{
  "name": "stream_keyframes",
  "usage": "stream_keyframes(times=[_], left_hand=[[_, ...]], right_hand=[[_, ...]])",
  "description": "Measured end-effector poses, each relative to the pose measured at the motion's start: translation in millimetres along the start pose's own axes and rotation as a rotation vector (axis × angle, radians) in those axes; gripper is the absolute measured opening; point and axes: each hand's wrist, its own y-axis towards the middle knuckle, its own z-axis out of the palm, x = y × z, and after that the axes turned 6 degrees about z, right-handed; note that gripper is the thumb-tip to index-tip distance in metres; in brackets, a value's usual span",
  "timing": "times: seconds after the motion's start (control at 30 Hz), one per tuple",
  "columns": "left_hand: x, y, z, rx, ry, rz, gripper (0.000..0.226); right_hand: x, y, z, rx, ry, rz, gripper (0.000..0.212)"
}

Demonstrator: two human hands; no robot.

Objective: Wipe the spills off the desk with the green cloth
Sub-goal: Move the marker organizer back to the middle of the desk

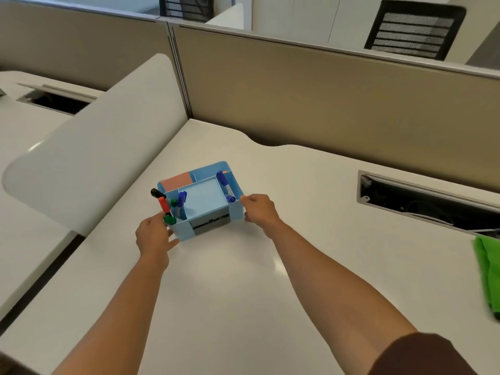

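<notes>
The green cloth [488, 274] lies crumpled at the right edge of the white desk [243, 293], far from both hands. A light blue desk organizer [205, 201] with several markers stands near the desk's middle. My left hand [154, 238] grips its near left corner. My right hand [259, 209] grips its right side wall. I cannot make out any spill on the desk surface.
Beige partition walls [324, 104] run behind the desk. A cable slot [422, 204] opens at the back right. A curved white divider [94, 152] stands to the left, with another desk beyond it. Black mesh chairs [414, 31] are behind the partition.
</notes>
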Motion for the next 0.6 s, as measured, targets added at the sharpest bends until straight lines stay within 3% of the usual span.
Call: stream_keyframes(times=[0.13, 0.23, 0.43, 0.6], left_hand=[[-5, 25, -6, 0.126, 0.137, -0.034, 0.032], [-6, 37, -9, 0.192, 0.265, 0.014, 0.029], [-7, 38, 9, 0.148, 0.35, 0.125, 0.009], [-17, 17, 51, 0.244, 0.369, 0.234, 0.019]], right_hand=[[11, 10, 1, -0.02, 0.042, 0.037, 0.027], [18, 12, 3, -0.06, -0.053, 0.0, 0.033], [24, 9, -8, -0.103, -0.223, -0.093, 0.032], [7, 4, -49, -0.2, -0.142, -0.074, 0.026]])
